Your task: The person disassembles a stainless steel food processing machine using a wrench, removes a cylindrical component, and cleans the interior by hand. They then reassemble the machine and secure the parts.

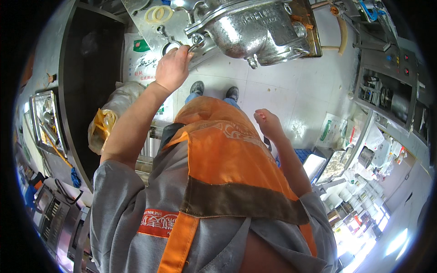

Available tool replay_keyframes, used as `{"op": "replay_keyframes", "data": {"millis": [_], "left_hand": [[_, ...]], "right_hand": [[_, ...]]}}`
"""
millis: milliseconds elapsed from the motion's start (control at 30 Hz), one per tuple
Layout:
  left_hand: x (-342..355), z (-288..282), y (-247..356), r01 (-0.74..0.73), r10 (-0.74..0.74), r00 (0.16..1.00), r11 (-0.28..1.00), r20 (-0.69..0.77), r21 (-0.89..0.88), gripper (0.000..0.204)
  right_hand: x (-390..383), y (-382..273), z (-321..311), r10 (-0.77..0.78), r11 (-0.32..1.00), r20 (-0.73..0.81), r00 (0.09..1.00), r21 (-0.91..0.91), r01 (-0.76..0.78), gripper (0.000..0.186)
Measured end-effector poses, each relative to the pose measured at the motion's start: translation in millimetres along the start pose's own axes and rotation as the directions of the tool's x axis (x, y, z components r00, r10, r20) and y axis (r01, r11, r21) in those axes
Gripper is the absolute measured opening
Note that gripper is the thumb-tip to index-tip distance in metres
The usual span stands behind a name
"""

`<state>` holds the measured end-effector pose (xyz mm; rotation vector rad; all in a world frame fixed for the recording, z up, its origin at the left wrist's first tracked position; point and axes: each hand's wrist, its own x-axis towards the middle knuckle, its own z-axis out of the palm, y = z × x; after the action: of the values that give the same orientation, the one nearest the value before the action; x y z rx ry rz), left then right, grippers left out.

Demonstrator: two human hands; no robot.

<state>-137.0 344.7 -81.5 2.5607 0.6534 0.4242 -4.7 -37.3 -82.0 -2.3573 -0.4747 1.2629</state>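
Left hand on the small metal fitting at the edge of the shiny cast-metal machine housing.
Fingers closed around the fitting, looks like a pinch grip; housing sits top centre, above the white tiled floor; right hand free, loosely curled, holding nothing, beside the orange apron.

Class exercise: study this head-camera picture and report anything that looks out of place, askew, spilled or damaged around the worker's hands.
Nothing looks spilled or broken. The left hand grips a small metal fitting on the shiny metal machine housing, while the right hand hangs free, holding nothing. Two pale rings lie loose on the metal plate nearby, possibly removed parts.
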Motion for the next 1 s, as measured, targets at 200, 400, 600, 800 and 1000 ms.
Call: {"op": "replay_keyframes", "data": {"millis": [200, 400, 600, 800, 1000], "left_hand": [[-4, -24, 6, 0.278, -0.226, 0.925, 0.951, 0.306, -0.136, 0.028], [-22, 62, 49, 0.337, -0.492, 0.848, 0.217, 0.195, -0.916, 0.028], [12, 112, 95, 0.245, -0.644, 0.765, 0.326, -0.025, -0.913, 0.035], [-12, 86, 77, 0.261, -0.446, 0.774, -0.422, 0.450, -0.868, 0.038], [-3, 91, 78, 0.281, -0.334, 0.805, -0.512, 0.490, -0.812, 0.046]], "right_hand": [[7, -18, -16, -0.180, 0.984, -0.027, 0.983, 0.004, 0.180, 0.035], [31, -61, -16, -0.309, 0.951, 0.056, 0.949, 0.046, 0.307, 0.036], [39, -71, -2, -0.290, 0.943, 0.148, 0.946, -0.123, 0.309, 0.037], [52, -60, 9, -0.180, 0.962, -0.074, 0.981, 0.193, 0.191, 0.045], [86, -99, 34, -0.285, 0.827, 0.028, 0.958, 0.513, 0.230, 0.050]]}}
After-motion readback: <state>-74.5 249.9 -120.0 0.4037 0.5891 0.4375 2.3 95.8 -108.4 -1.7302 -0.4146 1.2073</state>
